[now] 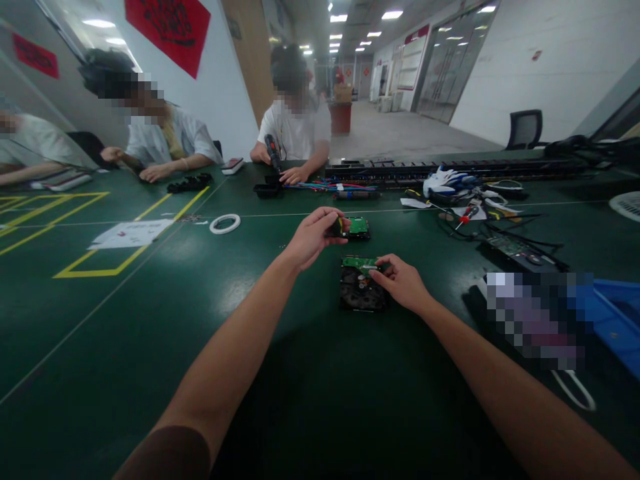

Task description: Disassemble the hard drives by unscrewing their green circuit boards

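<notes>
A hard drive (pixel 353 297) lies on the green table in front of me, its dark underside up. At its far end is a green circuit board (pixel 356 265). My right hand (pixel 403 285) pinches the right edge of this board between thumb and fingers. Above and beyond it, my left hand (pixel 316 239) is closed around a short dark tool with a yellow band (pixel 336 228); its tip is hidden. Just behind that hand rests a second hard drive with a green board (pixel 359 228), partly covered by my fingers.
A white ring (pixel 225 223) and a paper sheet (pixel 131 233) lie leftward. Gloves (pixel 447 181), a red screwdriver (pixel 467 215), cables and another circuit board (pixel 517 248) are rightward, with a blue bin (pixel 617 313). Across the table, a person holds a power screwdriver (pixel 273 152); others sit left.
</notes>
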Tool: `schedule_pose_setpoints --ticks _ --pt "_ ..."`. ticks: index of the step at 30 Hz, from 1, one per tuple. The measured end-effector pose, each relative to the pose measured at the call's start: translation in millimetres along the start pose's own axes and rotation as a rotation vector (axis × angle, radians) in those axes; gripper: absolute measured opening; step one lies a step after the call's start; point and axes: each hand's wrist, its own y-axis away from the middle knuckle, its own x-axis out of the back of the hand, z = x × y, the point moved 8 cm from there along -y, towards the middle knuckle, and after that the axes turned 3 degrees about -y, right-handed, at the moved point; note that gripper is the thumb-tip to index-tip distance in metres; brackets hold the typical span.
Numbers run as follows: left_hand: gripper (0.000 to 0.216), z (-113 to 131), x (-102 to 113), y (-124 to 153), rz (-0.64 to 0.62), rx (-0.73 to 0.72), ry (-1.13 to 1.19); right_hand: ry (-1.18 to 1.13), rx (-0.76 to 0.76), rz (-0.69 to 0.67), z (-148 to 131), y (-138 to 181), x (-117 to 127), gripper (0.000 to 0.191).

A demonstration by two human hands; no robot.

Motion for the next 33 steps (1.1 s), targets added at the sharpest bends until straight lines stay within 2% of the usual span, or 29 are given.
schedule_pose_setpoints --ticks 5,15,21,27,33 --pt "0.02 -3.1 0.5 -2.2 -0.004 -0.008 -0.007 -0.006 0.003 -0.003 0.3 -0.3 -0.4 0.037" --pt "0.025 2.6 3.0 1.9 0.019 -0.039 -0.189 -0.015 -0.003 -0.005 -1.3 0.1 -0.9 0.038" --pt "0.029 -2.3 -1.1 1.9 -0.017 0.009 -0.093 -0.009 -0.001 0.002 -3.6 0.9 0.3 0.038" --pt "0.02 -5.5 0.2 0.9 0.003 0.049 -0.007 -0.014 0.002 -0.001 -0.3 0.0 -0.7 0.038" --pt "0.019 -3.7 5.6 -2.0 0.025 0.043 -0.079 -0.005 0.001 -0.002 2.4 -0.8 -1.4 0.039"
